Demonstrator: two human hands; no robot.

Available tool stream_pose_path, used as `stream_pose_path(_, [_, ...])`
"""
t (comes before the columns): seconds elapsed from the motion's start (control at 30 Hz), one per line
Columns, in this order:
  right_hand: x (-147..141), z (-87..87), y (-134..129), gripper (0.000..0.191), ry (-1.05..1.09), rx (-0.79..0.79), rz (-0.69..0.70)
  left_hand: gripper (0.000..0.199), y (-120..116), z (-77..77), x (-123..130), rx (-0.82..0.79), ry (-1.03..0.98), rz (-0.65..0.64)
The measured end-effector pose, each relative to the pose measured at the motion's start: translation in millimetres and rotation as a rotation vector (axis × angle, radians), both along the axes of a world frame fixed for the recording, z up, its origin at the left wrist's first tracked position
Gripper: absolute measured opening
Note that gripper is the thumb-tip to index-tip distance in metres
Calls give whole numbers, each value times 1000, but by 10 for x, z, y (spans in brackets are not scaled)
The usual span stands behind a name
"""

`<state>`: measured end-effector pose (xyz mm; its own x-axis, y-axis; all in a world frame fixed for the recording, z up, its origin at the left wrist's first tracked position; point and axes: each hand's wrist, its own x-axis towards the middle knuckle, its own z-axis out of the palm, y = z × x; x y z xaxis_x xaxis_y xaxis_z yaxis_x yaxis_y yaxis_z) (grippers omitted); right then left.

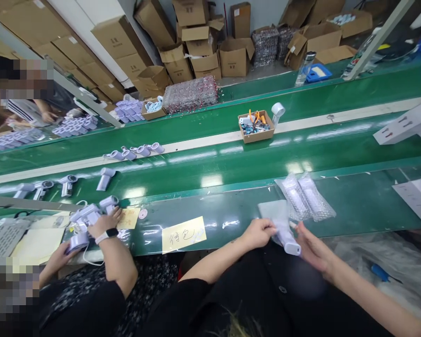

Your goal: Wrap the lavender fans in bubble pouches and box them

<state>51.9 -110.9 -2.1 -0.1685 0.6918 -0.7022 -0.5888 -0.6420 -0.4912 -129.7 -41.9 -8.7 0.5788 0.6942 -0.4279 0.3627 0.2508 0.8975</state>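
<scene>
In front of my body a pale lavender handheld fan [290,244] sits part way inside a translucent bubble-wrap bag [274,210], its handle end sticking out toward me. My left hand [259,232] is closed, pinching the bag's edge on the left side. On the right, my right hand [314,250] is closed around the side of the fan's handle, some of its fingers hidden behind it. Just beyond, two bubble-wrapped fans [303,196] lie side by side on the green bench [238,210]. A yellow paper sign [183,234] with handwriting lies left of my left hand.
At my left a co-worker's hands [103,224] handle several lavender fans [86,215]. More fans [107,179] lie on the green conveyor [196,166]. Across it stands a small carton of tools [256,133]. White boxes [403,126] are at the right, cartons [235,56] behind.
</scene>
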Motion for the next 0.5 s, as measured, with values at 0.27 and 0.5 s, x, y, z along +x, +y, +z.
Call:
stream_pose_path(0.27, [-91, 174, 56, 32, -53, -46, -129, 11, 193, 572, 192, -74, -115, -29])
stream_pose_path(0.5, [234, 588, 70, 23, -775, 373, 15, 85, 379, 1003, 391, 606, -131, -405])
